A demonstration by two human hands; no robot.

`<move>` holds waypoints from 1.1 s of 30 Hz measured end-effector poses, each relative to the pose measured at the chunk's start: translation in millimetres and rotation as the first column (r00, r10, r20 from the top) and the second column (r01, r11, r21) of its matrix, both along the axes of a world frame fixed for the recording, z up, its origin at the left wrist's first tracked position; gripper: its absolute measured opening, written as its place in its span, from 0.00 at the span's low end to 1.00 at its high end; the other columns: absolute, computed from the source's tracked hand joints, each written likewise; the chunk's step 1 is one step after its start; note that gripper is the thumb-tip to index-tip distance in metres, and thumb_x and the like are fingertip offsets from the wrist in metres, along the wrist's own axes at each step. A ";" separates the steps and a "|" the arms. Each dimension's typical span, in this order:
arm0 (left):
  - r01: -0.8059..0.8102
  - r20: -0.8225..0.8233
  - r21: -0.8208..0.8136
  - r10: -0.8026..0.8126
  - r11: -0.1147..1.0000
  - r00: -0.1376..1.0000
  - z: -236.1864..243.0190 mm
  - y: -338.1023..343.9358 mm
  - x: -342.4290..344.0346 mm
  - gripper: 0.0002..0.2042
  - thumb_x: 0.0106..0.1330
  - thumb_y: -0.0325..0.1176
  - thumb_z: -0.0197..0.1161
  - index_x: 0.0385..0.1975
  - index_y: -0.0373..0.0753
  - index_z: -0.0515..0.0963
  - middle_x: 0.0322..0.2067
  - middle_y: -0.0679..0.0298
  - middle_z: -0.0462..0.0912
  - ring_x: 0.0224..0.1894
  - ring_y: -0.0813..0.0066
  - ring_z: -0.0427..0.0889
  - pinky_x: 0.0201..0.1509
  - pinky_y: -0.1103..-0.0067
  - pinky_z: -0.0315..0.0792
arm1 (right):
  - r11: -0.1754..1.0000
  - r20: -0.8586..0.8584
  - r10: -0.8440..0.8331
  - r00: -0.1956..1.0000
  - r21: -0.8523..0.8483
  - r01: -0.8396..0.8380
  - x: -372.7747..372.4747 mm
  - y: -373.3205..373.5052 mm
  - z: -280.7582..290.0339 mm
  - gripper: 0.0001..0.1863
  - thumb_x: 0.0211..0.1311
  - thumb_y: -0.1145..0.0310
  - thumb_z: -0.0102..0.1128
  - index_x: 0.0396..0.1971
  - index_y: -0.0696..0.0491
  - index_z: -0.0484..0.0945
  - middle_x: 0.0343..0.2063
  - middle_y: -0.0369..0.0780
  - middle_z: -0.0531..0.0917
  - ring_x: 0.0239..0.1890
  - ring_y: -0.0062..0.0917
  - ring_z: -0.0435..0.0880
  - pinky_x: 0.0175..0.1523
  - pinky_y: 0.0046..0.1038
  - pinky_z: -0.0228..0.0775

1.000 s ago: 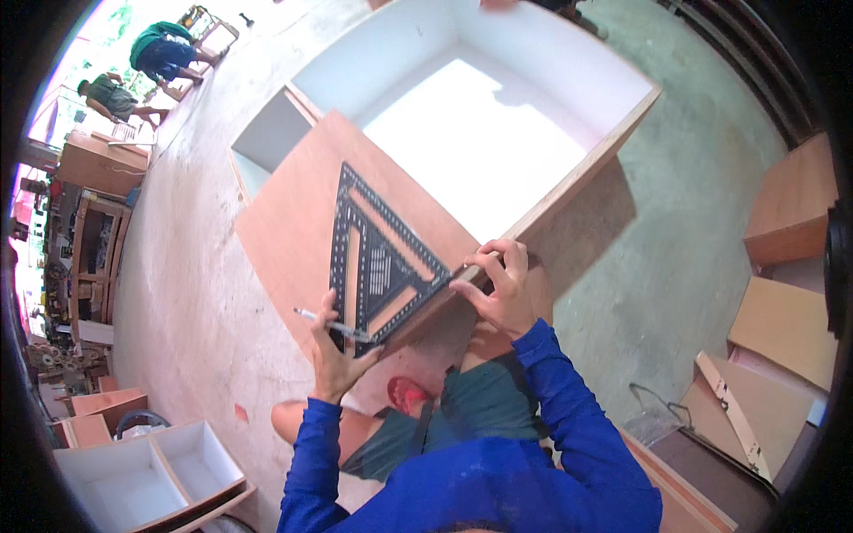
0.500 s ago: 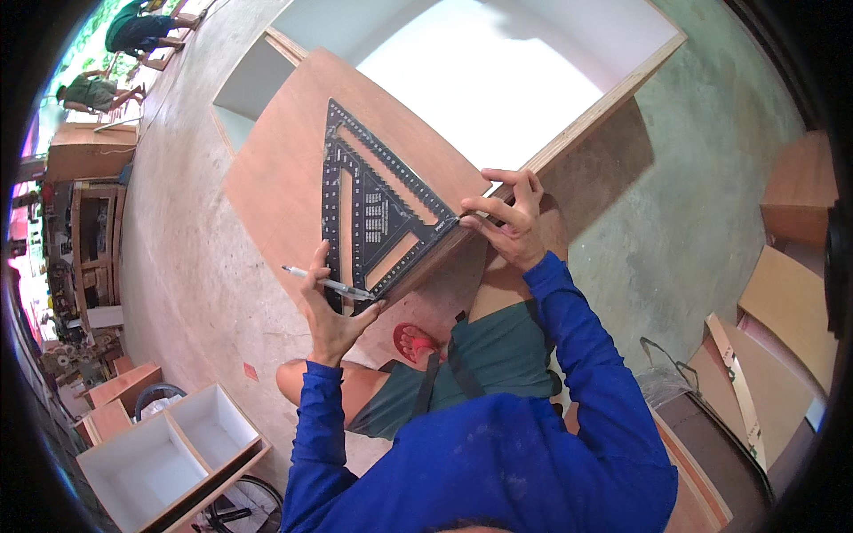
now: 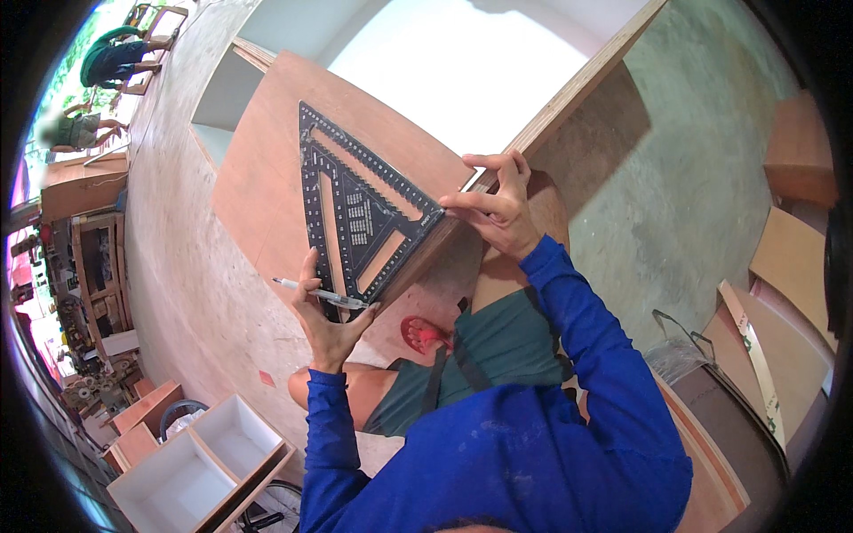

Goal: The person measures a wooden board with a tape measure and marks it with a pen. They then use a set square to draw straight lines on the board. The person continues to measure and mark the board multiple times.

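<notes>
A black triangular carpenter's square lies flat on a brown plywood panel. My left hand rests at the square's lower corner and holds a white pen between its fingers. Over at the square's right corner, my right hand pinches it against the panel's edge. The panel leans on a white-lined plywood box. Blue sleeves cover both of my forearms.
White-lined open boxes stand on the floor at lower left. Plywood offcuts and a strip lie at the right. Two people crouch at the far upper left beside wooden shelving. My foot wears a red sandal.
The view has tilted, so the panel and square sit higher and larger. My left hand with the pen has slid to the square's lower corner; my right hand stays on its right corner.
</notes>
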State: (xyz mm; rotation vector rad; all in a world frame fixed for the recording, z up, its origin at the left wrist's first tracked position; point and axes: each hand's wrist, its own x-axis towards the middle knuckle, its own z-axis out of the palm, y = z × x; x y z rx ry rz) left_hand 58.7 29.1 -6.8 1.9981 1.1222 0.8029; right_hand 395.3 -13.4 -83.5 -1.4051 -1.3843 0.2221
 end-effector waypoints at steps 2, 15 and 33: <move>0.007 0.001 0.003 -0.007 1.000 1.000 0.3 0.5 -0.4 0.48 0.42 0.27 0.90 0.59 0.47 0.58 0.77 0.40 0.60 0.79 0.45 0.63 0.82 0.61 0.61 | 1.000 0.004 0.006 1.000 0.001 -0.006 -0.4 0.4 0.4 0.18 0.50 0.59 0.86 0.42 0.24 0.94 0.61 0.34 0.78 0.66 0.28 0.74 0.77 0.50 0.46; 0.020 -0.047 0.038 -0.018 0.999 0.999 3.4 0.3 1.0 0.49 0.44 0.28 0.91 0.60 0.47 0.57 0.78 0.40 0.59 0.79 0.48 0.63 0.81 0.62 0.64 | 1.000 -0.039 0.024 0.999 -0.005 -0.024 -0.5 2.0 -1.4 0.16 0.52 0.58 0.85 0.42 0.23 0.93 0.60 0.33 0.79 0.62 0.25 0.75 0.77 0.47 0.46; 0.019 -0.016 0.002 -0.019 1.000 1.000 0.1 1.2 -1.0 0.48 0.46 0.29 0.91 0.60 0.46 0.56 0.78 0.40 0.58 0.79 0.49 0.63 0.82 0.62 0.64 | 0.999 -0.051 0.004 0.999 -0.033 -0.005 -2.3 2.7 -0.8 0.13 0.50 0.53 0.85 0.38 0.24 0.94 0.58 0.33 0.80 0.64 0.27 0.76 0.77 0.50 0.47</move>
